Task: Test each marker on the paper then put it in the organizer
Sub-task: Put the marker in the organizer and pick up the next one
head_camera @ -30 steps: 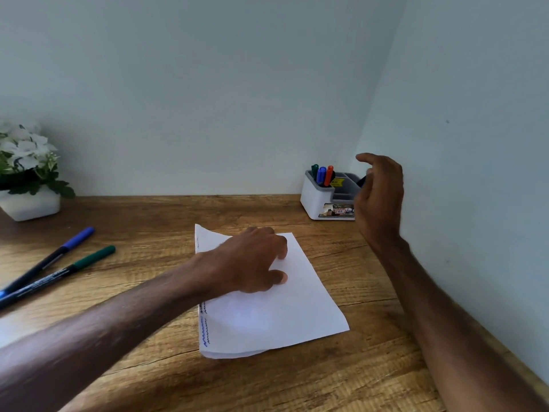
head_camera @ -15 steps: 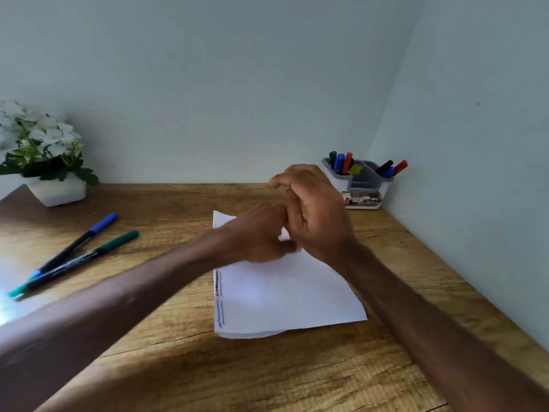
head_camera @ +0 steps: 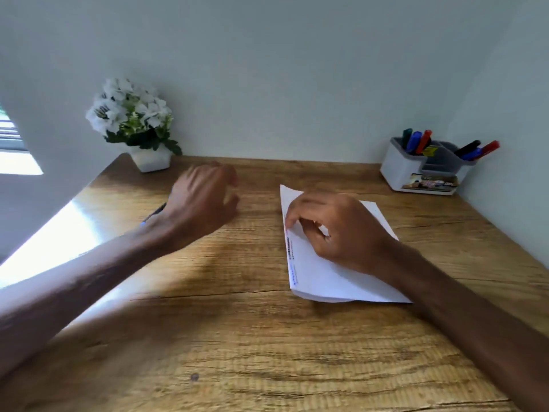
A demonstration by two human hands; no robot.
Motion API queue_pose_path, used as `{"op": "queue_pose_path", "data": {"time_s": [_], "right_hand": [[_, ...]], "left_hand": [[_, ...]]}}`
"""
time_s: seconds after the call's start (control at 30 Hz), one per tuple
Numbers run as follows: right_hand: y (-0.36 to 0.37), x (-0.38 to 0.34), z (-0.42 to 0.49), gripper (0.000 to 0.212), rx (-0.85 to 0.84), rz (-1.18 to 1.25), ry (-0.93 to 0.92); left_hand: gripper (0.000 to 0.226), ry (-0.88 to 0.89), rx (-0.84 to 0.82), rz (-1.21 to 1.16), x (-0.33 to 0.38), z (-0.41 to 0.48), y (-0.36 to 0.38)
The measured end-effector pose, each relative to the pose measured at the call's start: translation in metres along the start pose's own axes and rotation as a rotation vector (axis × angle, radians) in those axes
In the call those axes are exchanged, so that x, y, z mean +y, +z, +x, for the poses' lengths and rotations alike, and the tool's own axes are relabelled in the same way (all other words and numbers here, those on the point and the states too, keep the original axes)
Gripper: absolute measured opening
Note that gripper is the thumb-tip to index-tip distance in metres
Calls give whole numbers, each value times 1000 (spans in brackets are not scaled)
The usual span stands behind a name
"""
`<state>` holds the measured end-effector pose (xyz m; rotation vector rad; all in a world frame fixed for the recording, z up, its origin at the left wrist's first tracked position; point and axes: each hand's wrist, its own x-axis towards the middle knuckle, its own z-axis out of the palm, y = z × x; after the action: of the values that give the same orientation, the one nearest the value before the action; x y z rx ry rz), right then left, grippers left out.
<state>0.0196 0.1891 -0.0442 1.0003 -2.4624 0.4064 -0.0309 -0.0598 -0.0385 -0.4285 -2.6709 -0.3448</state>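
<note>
Place: a home study corner, by the look of it.
Desk: wood-grain desk (head_camera: 267, 337) fills the lower frame, pushed into a corner of plain pale walls (head_camera: 297, 69).
Organizer: white organizer (head_camera: 399, 171) at upper right, coloured markers (head_camera: 413, 141) standing in it.
Flowers: potted white flowers (head_camera: 133, 120) at upper left.
Window: bright slatted window (head_camera: 10, 135) at far left edge.
Paper: paper (head_camera: 323, 278) right of centre, squiggles down its edge.

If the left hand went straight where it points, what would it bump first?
Probably nothing on the desk: the left hand points over bare wood, between the flower pot and the organizer, toward the back wall. It is blurred, so I'm unsure.
</note>
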Motion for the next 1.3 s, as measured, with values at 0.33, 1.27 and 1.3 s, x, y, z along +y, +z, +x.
{"op": "queue_pose_path", "data": {"time_s": [0.33, 1.27, 1.3], "right_hand": [[6, -9, -2, 20, -113, 17, 6], [-13, -26, -4, 40, -18, 866, 352], [-13, -26, -4, 42, -41, 882, 367]], "left_hand": [[16, -87, -47, 109, -24, -31, -12], [33, -360, -343, -1513, 33, -46, -30], [32, -368, -332, -1508, 32, -45, -30]]}}
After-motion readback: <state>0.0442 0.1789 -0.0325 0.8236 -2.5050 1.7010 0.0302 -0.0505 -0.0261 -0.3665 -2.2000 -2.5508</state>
